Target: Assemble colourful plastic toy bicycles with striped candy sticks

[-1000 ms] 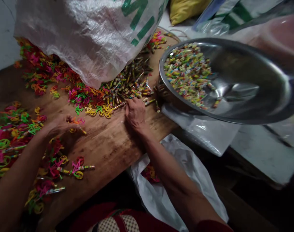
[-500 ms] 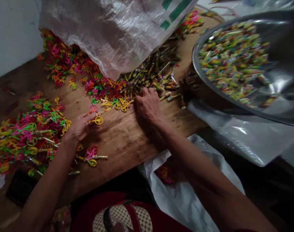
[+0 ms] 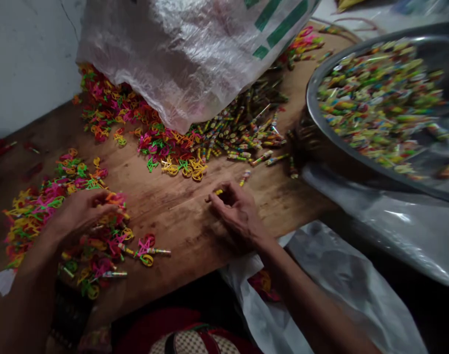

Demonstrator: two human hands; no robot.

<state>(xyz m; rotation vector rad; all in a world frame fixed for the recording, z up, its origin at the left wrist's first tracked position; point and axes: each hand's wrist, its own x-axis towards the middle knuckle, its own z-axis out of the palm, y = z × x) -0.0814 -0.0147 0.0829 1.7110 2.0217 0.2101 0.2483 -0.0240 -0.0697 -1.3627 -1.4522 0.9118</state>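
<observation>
My left hand point(image 3: 82, 211) is over the near-left pile of coloured plastic toy bicycles point(image 3: 38, 211), many joined to shiny wrapped tubes. Its fingers and thumb are apart, beside an orange piece point(image 3: 115, 198) at the fingertips. Over the bare wood in the middle, my right hand point(image 3: 237, 209) is closed in a pinch on a small yellow patterned tube point(image 3: 217, 192). Another patterned tube point(image 3: 245, 177) shows just behind its knuckles; whether the hand holds that one too is unclear. A few yellow toy bicycles point(image 3: 196, 169) lie at the front of the far heap.
A large clear plastic bag point(image 3: 194, 54) with green marks covers part of the far heap of bicycles and patterned tubes point(image 3: 242, 132). At right stands a metal basin point(image 3: 313, 108) of wrapped tubes. A white sack point(image 3: 320, 260) hangs at the table's near edge point(image 3: 165, 282).
My left hand has moved left onto the near pile, and the yellow bicycle it held has left its fingers. My right hand has drawn back from the tube heap with a tube.
</observation>
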